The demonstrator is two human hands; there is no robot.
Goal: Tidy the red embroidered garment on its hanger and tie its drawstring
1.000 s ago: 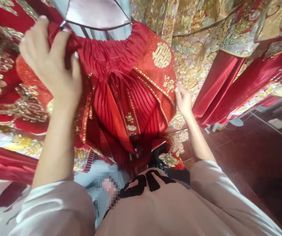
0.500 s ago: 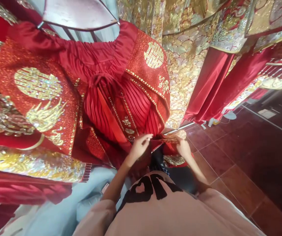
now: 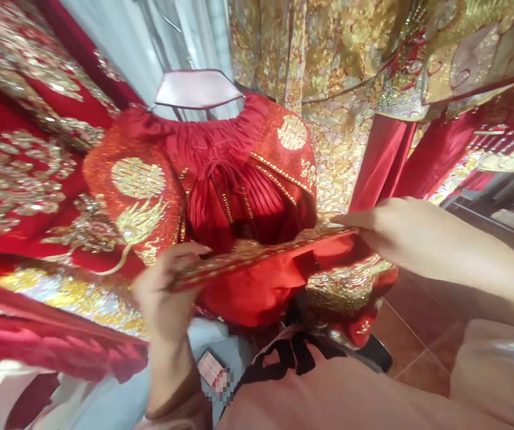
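Note:
A red pleated skirt (image 3: 239, 185) with gold embroidered panels hangs from a pink hanger (image 3: 198, 88) in front of me. Its lower gold-trimmed hem (image 3: 257, 254) is lifted and stretched level between my hands. My left hand (image 3: 164, 295) is closed on the hem's left end. My right hand (image 3: 385, 230) pinches the right end, with embroidered red cloth bunched below it.
Other red and gold embroidered garments (image 3: 351, 71) hang close on the left, behind and to the right. A dark red tiled floor (image 3: 422, 334) lies at the lower right. A pale blue cloth (image 3: 113, 400) and a small card (image 3: 214, 370) sit low near my body.
Both hands have raised the skirt's hem from low near my waist and pulled it wide apart. The view has tilted so the hanger sits lower in the frame.

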